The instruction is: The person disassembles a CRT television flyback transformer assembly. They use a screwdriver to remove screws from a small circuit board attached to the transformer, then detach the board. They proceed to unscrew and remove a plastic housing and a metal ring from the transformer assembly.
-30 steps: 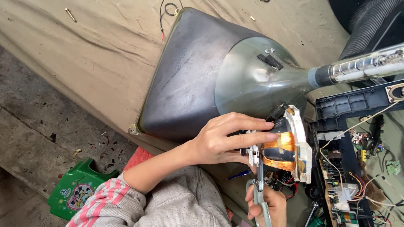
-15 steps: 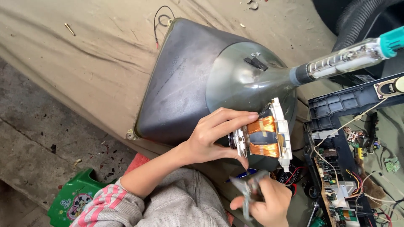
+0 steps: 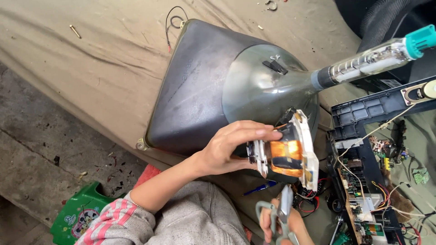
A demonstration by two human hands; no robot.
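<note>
My left hand [image 3: 229, 147] grips a deflection yoke [image 3: 288, 152], a white plastic frame around orange copper coils, held just in front of a grey picture tube [image 3: 218, 86]. The tube lies face down on tan cloth, its glass neck [image 3: 368, 61] with a teal cap pointing to the upper right. My right hand [image 3: 284, 224] is at the bottom edge, below the yoke, closed on grey-handled scissors [image 3: 284, 211] with the blades pointing up toward the yoke.
A black plastic chassis with a circuit board and coloured wires [image 3: 363, 181] lies at the right. A blue pen [image 3: 259, 188] rests under the yoke. A green plastic stool [image 3: 75, 215] stands at the lower left on a concrete floor. A screw [image 3: 75, 31] and wire loop [image 3: 175, 20] lie on the cloth.
My left hand has carried the yoke leftward, away from the circuit board side. My right hand with the scissors shifted beneath the yoke, and the view moved, bringing the tube's teal cap into sight.
</note>
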